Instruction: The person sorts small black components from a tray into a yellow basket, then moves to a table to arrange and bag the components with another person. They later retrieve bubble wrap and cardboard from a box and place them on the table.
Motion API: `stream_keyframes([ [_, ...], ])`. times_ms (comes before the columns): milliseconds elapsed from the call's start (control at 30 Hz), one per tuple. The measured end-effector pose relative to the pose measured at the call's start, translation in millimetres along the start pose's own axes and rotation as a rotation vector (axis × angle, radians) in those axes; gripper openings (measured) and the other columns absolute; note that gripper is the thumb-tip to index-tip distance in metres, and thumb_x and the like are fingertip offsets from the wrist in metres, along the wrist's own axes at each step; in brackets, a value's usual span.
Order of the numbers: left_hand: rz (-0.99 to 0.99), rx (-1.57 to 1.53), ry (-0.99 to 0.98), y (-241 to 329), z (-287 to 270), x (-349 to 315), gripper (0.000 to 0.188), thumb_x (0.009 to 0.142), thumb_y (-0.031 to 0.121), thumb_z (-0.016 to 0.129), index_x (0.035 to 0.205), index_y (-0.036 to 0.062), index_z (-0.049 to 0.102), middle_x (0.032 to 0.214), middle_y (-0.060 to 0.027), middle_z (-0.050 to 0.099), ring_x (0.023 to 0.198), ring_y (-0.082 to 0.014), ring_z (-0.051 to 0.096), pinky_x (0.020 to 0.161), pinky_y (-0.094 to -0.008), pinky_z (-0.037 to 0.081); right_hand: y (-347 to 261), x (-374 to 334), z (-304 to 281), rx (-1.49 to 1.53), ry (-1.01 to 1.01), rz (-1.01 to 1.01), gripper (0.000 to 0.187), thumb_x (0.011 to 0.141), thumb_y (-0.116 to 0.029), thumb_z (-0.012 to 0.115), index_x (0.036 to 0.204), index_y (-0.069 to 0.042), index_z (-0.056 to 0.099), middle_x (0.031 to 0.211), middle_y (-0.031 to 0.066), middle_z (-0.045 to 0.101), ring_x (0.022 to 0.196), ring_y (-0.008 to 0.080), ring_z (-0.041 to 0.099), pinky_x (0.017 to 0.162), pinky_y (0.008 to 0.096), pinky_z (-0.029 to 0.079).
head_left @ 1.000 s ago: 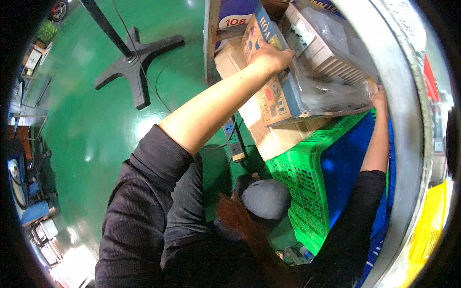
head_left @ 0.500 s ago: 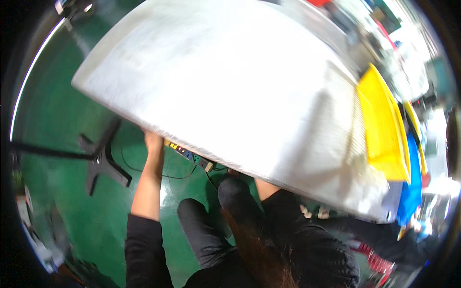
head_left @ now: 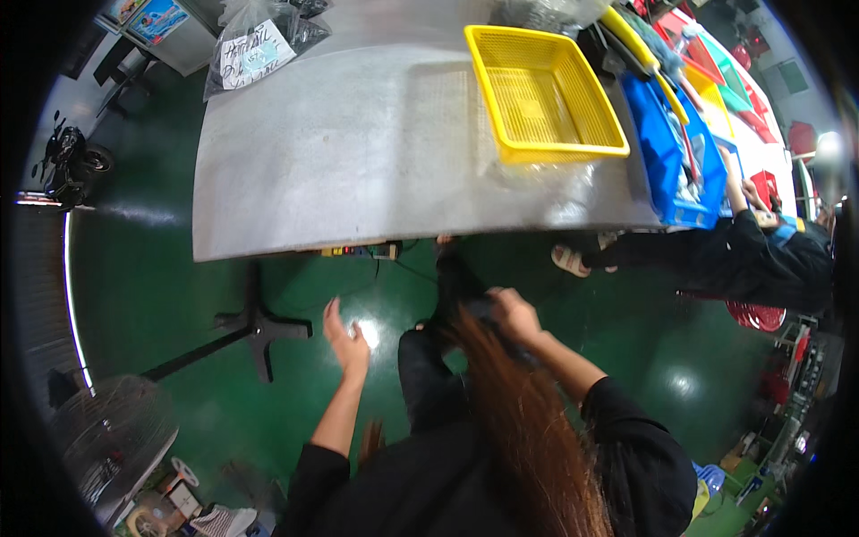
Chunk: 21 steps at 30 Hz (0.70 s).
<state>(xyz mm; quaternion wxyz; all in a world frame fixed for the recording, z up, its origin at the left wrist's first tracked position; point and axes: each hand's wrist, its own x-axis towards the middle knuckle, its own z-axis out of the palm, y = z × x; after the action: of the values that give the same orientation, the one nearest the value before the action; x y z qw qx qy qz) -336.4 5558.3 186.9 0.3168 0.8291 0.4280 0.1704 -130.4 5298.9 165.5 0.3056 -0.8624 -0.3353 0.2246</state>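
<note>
My left hand [head_left: 347, 340] is in the air in front of the grey-topped table [head_left: 313, 170], below its front edge. Its thumb and fingers are apart, and nothing lies between them. Over my dark-trousered leg [head_left: 425, 380], my right hand [head_left: 516, 318] is closed with its fingers curled in; whether they hold anything is hidden. Both hands are apart from the tabletop. Under the table edge a multi-socket power strip [head_left: 358, 251] shows, with a thin cable hanging from it.
A yellow plastic basket [head_left: 546, 98] stands on the table's right part, beside a blue bin [head_left: 667, 152] of tools. A clear bag with a paper label [head_left: 257, 55] lies at the back left. Left are a black stand base [head_left: 259, 331] and a fan [head_left: 116, 438]. A co-worker [head_left: 761, 255] sits at right.
Both hands have come away from the table edge and back toward my body. My left hand has let go of the edge and opened. More of the tabletop and room now shows.
</note>
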Motion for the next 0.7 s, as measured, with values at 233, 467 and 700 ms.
stream_keyframes([
  [233,0.267,-0.479,-0.330,189.7,68.9,80.5,0.052,0.088,0.022,0.052,0.130,-0.0030,0.032,0.131,-0.0225,0.038,0.122,-0.0341,0.038,0.101,-0.0388,0.030,44.3,16.6,-149.9,-0.050,0.587,0.090,0.023,0.084,-0.006,0.052,0.107,-0.008,0.053,0.087,0.0083,0.055,0.075,0.0229,0.057,0.066,0.0321,0.047],
  [467,-0.329,-0.458,-0.477,317.4,139.4,182.9,0.071,0.084,0.036,0.055,0.136,0.0039,0.018,0.126,-0.0208,0.043,0.106,-0.0292,0.052,0.062,-0.0360,0.054,36.9,97.2,-187.9,-0.054,0.619,0.146,0.074,0.066,-0.023,0.074,0.127,-0.009,0.035,0.124,0.0184,0.038,0.113,0.0363,0.040,0.093,0.0425,0.038],
  [700,-0.384,-0.758,-0.284,246.2,119.4,223.1,0.034,0.083,0.006,0.047,0.117,0.0051,0.041,0.101,-0.0137,0.060,0.077,-0.0248,0.064,0.062,-0.0378,0.057,66.3,145.7,-198.4,-0.115,0.412,0.075,0.100,0.054,-0.027,0.082,0.136,-0.020,0.026,0.138,0.0203,0.020,0.128,0.0389,0.022,0.101,0.0492,0.027],
])
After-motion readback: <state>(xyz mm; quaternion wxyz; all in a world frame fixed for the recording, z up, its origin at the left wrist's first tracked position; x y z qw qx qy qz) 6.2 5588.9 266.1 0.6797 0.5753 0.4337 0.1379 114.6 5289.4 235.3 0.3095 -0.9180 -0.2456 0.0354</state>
